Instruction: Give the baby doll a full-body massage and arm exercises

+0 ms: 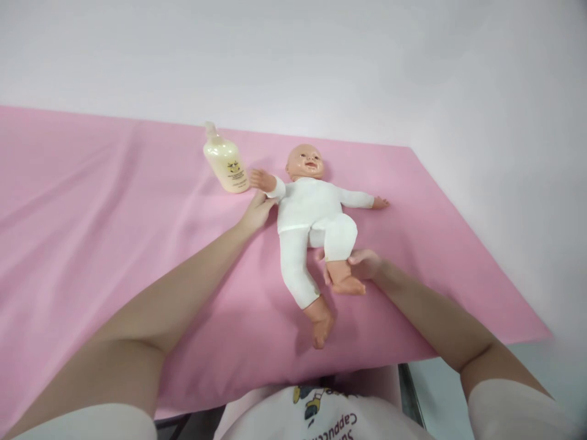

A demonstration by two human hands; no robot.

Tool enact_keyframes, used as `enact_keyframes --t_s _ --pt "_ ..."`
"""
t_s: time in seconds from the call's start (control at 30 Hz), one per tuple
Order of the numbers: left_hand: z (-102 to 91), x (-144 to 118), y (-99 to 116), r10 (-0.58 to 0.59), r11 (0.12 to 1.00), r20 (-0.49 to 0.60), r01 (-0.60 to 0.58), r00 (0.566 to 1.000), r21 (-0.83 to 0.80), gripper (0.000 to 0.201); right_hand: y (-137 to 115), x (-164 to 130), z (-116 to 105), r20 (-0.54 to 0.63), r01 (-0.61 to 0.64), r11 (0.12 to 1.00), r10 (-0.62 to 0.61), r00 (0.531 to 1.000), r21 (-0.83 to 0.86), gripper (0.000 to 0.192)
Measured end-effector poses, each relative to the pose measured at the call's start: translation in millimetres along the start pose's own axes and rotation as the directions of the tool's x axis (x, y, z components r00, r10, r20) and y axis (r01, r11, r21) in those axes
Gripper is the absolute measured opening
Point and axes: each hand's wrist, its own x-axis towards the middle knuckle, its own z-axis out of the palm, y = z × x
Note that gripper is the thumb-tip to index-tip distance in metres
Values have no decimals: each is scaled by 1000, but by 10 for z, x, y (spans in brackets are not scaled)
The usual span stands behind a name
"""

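A baby doll in a white long-sleeved top and trousers lies on its back, its head toward the far edge. My left hand is closed at the doll's raised arm on the left, near the sleeve, with most fingers hidden by the arm and body. My right hand wraps round the doll's bent leg on the right, just above the bare foot; fingertips show behind the leg. The doll's other leg stretches toward me, and its other arm lies out to the right.
A pump bottle of pale yellow liquid stands left of the doll, close to its raised hand. Pink cloth with soft folds covers the table. A white wall rises behind. The table's right edge slants toward me.
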Motion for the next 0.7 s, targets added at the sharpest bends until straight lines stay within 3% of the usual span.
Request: enact_keyframes --t_s 0.1,0.2,0.33,0.47,0.57,0.63,0.7 --pt "-10 26 -59 -51 995 -39 48 998 -88 42 22 -2 -21 155 -142 987 151 976 -71 63" --pt "-30 33 -57 -91 988 -70 82 993 -127 45 28 7 -35 194 -182 977 201 960 -108 61" --pt "-27 18 7 -107 988 -68 99 992 -116 52 45 0 -63 239 -164 985 173 955 -58 61" --pt "-8 -13 87 -30 1000 -80 30 996 -3 51 95 -30 -89 277 -45 998 32 960 43 63" --pt "-18 -43 153 -29 993 -14 30 999 116 49 93 -25 -82 147 130 988 -141 979 78 56" --pt "-40 -58 202 23 975 76 -39 997 217 44 62 6 -65 -56 236 970 -233 971 51 50" --pt "-64 -68 250 88 940 160 -135 983 313 41 22 48 -41 -245 269 963 -264 933 -15 43"
